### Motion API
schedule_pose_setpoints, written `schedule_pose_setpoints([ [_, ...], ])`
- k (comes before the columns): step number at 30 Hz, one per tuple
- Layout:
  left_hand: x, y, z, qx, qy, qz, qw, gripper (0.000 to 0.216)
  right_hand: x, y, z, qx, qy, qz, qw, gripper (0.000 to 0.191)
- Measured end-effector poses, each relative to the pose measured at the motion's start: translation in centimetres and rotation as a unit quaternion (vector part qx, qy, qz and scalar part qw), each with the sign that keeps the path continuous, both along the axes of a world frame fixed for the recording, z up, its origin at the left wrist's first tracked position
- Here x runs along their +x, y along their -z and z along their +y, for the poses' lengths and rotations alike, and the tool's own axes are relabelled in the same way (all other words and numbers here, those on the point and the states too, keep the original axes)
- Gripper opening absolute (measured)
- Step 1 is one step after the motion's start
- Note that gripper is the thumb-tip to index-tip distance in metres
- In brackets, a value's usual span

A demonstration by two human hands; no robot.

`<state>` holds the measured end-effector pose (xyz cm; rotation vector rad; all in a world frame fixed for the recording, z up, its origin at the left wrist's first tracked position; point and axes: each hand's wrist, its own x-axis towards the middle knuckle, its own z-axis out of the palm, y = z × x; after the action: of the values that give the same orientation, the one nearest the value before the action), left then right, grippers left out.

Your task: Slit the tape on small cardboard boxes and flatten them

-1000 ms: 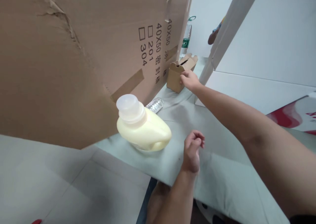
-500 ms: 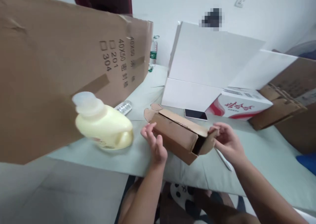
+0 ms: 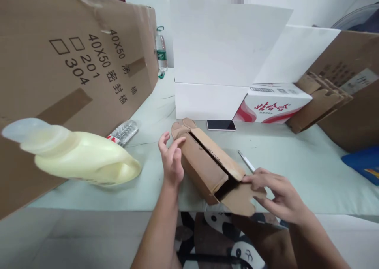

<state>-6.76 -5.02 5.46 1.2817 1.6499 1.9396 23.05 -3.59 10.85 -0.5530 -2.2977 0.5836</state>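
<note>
A small brown cardboard box lies on the pale green table, its near end flap open. My left hand rests against the box's left side with its fingers spread. My right hand lies on the open end flap at the table's front edge, fingers stretched out and pressing it down. A cream plastic jug with a translucent cap stands at the left of the table.
A big brown carton leans over the left side. A white carton with red print stands behind, a phone before it. A pen-like tool, two water bottles and more cartons are about.
The small box has been brought from the far end of the table to the front. Both hands are now on it, and its near flap has folded outward.
</note>
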Motion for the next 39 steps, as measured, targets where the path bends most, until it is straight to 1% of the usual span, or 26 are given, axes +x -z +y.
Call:
schedule_pose_setpoints([
  [4,0.4,0.0,0.6,0.009,0.006,-0.033,0.999,0.058,0.7,0.5,0.1,-0.002,0.03,-0.007,1.0,0.022],
  [8,0.5,0.0,1.2,-0.016,0.012,-0.058,0.998,0.058,0.9,0.7,-0.3,-0.014,0.021,0.002,1.0,0.022],
  [10,0.5,0.0,1.3,-0.027,0.01,-0.056,0.998,0.053,0.9,0.7,-0.5,-0.016,0.014,0.009,1.0,0.02],
  [12,0.5,0.1,1.2,-0.022,-0.003,-0.053,0.998,0.044,0.9,0.9,-0.6,-0.021,0.019,0.019,0.999,0.019],
  [15,0.4,0.1,1.1,0.035,-0.035,-0.078,0.996,0.03,0.9,1.6,-0.3,-0.036,0.041,0.046,0.997,0.015],
  [17,0.5,0.0,1.0,0.082,-0.03,-0.121,0.989,0.027,1.0,2.4,0.2,-0.053,0.057,0.068,0.995,0.008],
  [18,0.6,-0.2,0.9,0.098,-0.016,-0.143,0.985,0.026,1.0,3.0,0.5,-0.062,0.068,0.08,0.992,0.008],
  [22,1.5,-0.6,0.5,0.113,0.059,-0.212,0.969,0.02,0.5,5.5,1.4,-0.11,0.129,0.15,0.974,0.029],
  [25,2.0,-0.6,0.2,0.113,0.079,-0.223,0.965,0.018,-0.3,6.9,1.6,-0.152,0.165,0.18,0.958,0.041],
  [27,2.0,-0.5,0.2,0.116,0.086,-0.221,0.964,0.019,-0.9,7.3,1.7,-0.164,0.186,0.17,0.954,0.047],
  [28,2.0,-0.4,0.2,0.117,0.092,-0.221,0.964,0.019,-1.2,7.4,1.7,-0.156,0.197,0.166,0.953,0.049],
  [30,1.8,-0.3,0.2,0.11,0.099,-0.217,0.965,0.018,-1.6,7.6,1.9,-0.11,0.225,0.18,0.951,0.056],
  [32,1.6,0.0,0.2,0.086,0.095,-0.194,0.973,0.013,-1.7,7.8,2.1,-0.066,0.252,0.208,0.943,0.07],
  [33,1.5,0.2,0.2,0.067,0.088,-0.173,0.979,0.01,-1.8,8.0,2.3,-0.063,0.258,0.213,0.94,0.077],
  [34,1.4,0.6,0.3,0.049,0.079,-0.145,0.985,0.012,-1.7,8.2,2.4,-0.074,0.256,0.21,0.941,0.081],
  [35,1.2,1.0,0.4,0.036,0.066,-0.113,0.991,0.019,-1.7,8.4,2.4,-0.094,0.245,0.198,0.944,0.08],
  [36,1.1,1.4,0.5,0.029,0.052,-0.08,0.995,0.029,-1.6,8.5,2.5,-0.111,0.228,0.179,0.951,0.073],
  [37,1.0,1.7,0.6,0.027,0.04,-0.049,0.998,0.038,-1.6,8.7,2.5,-0.12,0.211,0.157,0.957,0.061],
  [39,0.7,2.3,0.8,0.038,0.026,0.01,0.999,0.051,-1.5,8.7,2.4,-0.106,0.189,0.115,0.969,0.039],
])
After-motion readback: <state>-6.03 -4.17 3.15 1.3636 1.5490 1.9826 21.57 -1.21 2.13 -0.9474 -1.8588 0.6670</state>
